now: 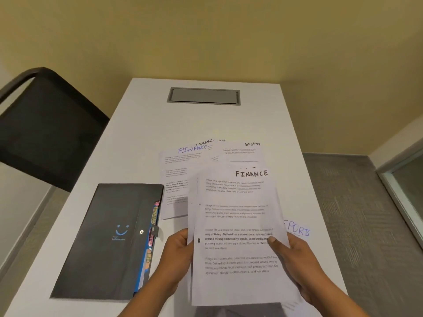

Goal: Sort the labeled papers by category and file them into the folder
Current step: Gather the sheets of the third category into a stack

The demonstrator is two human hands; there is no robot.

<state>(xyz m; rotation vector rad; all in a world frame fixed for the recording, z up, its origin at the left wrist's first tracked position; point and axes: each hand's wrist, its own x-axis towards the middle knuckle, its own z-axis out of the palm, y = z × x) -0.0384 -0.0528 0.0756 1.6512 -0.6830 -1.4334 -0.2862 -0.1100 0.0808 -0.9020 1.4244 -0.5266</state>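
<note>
Head view. Both hands hold a thin stack of sheets above the near edge of the white counter. The top page is headed "FINANCE" in black marker at its far right corner, above blocks of print. Its long axis runs near to far, with the heading at the far end.

The left hand grips the left edge, fingers hidden behind the paper. The right hand pinches the right edge, thumb flat on the page.

A black folder lies flat to the left, lengthwise near to far, with a blue smiley logo and a snap clasp. Coloured tabs show along its right edge, their writing too small to read.

Beyond the stack lie loose sheets: a blue "FINANCE" sheet, a black "SPORTS" sheet and, on the right, a blue "SPORTS" sheet partly under the stack.
</note>
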